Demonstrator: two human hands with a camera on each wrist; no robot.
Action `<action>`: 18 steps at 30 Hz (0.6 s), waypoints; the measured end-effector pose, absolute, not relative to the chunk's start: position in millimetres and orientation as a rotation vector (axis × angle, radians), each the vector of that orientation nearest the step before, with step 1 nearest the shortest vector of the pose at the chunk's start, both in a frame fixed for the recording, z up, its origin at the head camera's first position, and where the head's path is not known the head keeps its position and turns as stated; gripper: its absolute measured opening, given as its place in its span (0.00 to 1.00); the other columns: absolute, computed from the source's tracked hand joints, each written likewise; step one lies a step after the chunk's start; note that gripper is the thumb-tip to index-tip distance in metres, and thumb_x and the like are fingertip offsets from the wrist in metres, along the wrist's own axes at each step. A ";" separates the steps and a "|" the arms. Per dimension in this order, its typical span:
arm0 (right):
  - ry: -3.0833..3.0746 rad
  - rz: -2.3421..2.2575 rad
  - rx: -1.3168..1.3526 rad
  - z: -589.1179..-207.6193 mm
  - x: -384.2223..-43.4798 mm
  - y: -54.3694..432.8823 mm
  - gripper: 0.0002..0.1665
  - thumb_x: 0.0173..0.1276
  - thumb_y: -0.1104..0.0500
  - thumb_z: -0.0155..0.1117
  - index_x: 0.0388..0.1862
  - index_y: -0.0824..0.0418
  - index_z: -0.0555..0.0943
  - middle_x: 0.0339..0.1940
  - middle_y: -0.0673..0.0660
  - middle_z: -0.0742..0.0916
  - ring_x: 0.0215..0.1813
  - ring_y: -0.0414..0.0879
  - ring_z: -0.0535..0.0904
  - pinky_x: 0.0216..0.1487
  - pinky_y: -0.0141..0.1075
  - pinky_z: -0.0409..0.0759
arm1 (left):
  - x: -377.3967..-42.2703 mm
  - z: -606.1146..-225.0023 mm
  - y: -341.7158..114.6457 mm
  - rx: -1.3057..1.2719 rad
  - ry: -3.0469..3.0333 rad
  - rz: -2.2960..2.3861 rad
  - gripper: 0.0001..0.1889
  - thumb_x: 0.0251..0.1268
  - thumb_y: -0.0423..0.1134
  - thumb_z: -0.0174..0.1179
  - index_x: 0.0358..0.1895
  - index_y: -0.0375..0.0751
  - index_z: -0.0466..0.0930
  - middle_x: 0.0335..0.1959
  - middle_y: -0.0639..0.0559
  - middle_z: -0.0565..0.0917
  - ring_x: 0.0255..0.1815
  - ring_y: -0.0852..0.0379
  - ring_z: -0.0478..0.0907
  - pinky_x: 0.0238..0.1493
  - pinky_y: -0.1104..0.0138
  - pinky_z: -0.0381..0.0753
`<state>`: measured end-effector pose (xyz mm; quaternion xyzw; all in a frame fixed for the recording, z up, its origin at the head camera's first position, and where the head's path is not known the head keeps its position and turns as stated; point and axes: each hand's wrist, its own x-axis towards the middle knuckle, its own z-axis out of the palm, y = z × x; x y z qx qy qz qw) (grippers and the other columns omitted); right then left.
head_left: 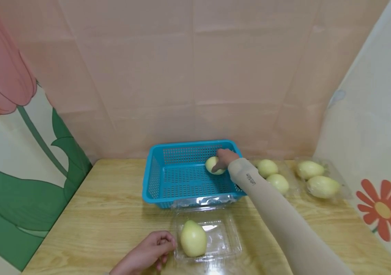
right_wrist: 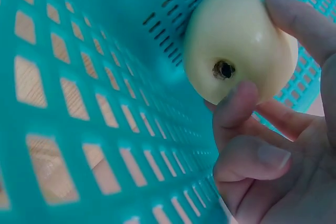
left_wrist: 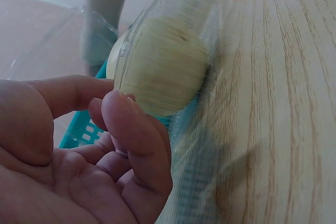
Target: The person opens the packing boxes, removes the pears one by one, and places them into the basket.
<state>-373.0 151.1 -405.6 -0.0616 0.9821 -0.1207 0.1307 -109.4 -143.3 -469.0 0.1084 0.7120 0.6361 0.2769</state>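
Note:
In the head view my right hand reaches into the blue plastic basket at its right end. It holds a pale yellow pear between thumb and fingers, and the pear's dark, hollow blossom end faces the right wrist camera. My left hand is at the near left side of a clear plastic clamshell box, pinching its rim between thumb and finger. Inside that opened box a second pear sits at the left, its narrow end pointing toward the basket. The box's lid leans against the basket's front.
Two more clear boxes stand to the right, one with two pears and, farther right, another with two pears. A wall with pink covering rises behind the wooden table. Flower-printed sheets flank both sides.

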 end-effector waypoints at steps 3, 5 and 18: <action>2.859 -0.354 -0.175 -407.5 -372.9 156.3 0.40 0.55 0.46 0.78 0.61 0.63 0.75 0.51 0.60 0.84 0.48 0.52 0.80 0.48 0.45 0.80 | -109.3 -470.2 -142.6 0.300 1.920 1.698 0.13 0.73 0.40 0.58 0.43 0.30 0.77 0.21 0.53 0.74 0.20 0.61 0.69 0.19 0.74 0.74; 2.856 -0.361 -0.182 -407.7 -373.1 160.1 0.39 0.55 0.46 0.78 0.60 0.63 0.75 0.50 0.61 0.84 0.47 0.53 0.80 0.47 0.46 0.80 | -109.4 -470.6 -142.0 0.304 1.923 1.690 0.12 0.73 0.40 0.58 0.43 0.30 0.77 0.21 0.53 0.74 0.20 0.61 0.69 0.19 0.74 0.74; 2.820 -0.740 -0.386 -358.8 -346.6 189.4 0.40 0.66 0.49 0.69 0.69 0.71 0.68 0.66 0.71 0.76 0.65 0.64 0.73 0.62 0.55 0.76 | -111.8 -469.8 -136.6 0.334 1.924 1.680 0.13 0.73 0.41 0.58 0.43 0.31 0.77 0.22 0.52 0.74 0.21 0.61 0.69 0.20 0.74 0.74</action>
